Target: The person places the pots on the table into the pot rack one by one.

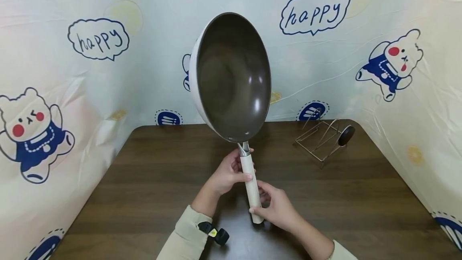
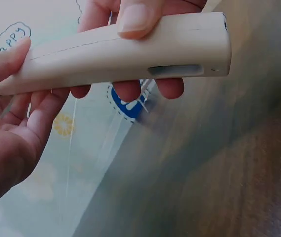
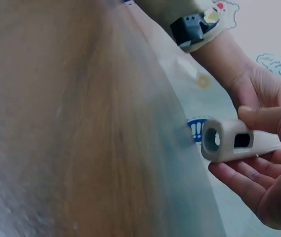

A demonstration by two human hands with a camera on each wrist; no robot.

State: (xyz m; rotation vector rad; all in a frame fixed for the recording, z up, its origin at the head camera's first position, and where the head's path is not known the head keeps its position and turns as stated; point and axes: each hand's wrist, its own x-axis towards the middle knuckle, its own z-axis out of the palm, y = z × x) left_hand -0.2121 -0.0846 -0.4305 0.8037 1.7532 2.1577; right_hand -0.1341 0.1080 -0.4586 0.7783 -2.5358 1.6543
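A deep wok (image 1: 231, 79) with a dark inside and a white outside is held up over the table, its bowl facing me. Its cream handle (image 1: 250, 183) points down toward the table's front. My left hand (image 1: 229, 173) grips the handle's upper part near the metal neck, thumb across the front. Lower down, my right hand (image 1: 278, 206) pinches the handle close to its end between thumb and fingers. In the left wrist view a slot shows in the handle (image 2: 130, 54). The right wrist view shows the hollow end of the handle (image 3: 224, 140).
A wire rack (image 1: 321, 141) with a round dark knob (image 1: 346, 135) stands at the back right of the brown wooden table (image 1: 144, 187). A printed cloth (image 1: 151, 51) hangs behind the table and along both sides. A small camera (image 1: 216, 234) is strapped to the left wrist.
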